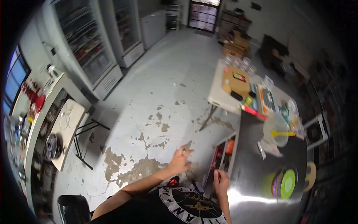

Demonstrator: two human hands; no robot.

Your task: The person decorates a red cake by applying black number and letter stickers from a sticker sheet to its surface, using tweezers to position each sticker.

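Note:
My left hand (181, 160) is in the air over the floor, fingers apart and nothing in it. My right hand (221, 180) is closed at the near end of an open drawer (215, 146), by the edge of the metal counter (246, 160). Its fingers curl inward, and I cannot tell what they hold. Inside the drawer lie an orange item (230, 146) and some red ones.
On the counter are a clear plastic tub (276, 128) with a yellow utensil (282, 133) and a green-lidded container (287, 183). A white table (215, 93) beyond bears a cardboard box (235, 80) and jars. A folding table (71, 123) stands left, and a black chair (74, 209) lower left.

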